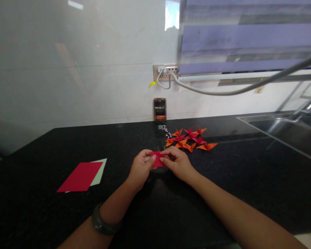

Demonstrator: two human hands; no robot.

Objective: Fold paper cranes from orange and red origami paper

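Note:
A small folded piece of red paper is held up between both hands, over the dark countertop. My left hand pinches its left edge, thumb in front and fingers behind. On the right edge, my right hand grips it the same way, thumb pressed on the face. Just beyond the hands lie several folded paper cranes in orange and red. To the left, a stack of red paper sheets rests on top of a pale green sheet.
A phone with a blurred screen leans against the tiled wall, a beaded strap lying before it. Cables run from a wall socket, one thick cable stretching right. A sink is set into the countertop at far right.

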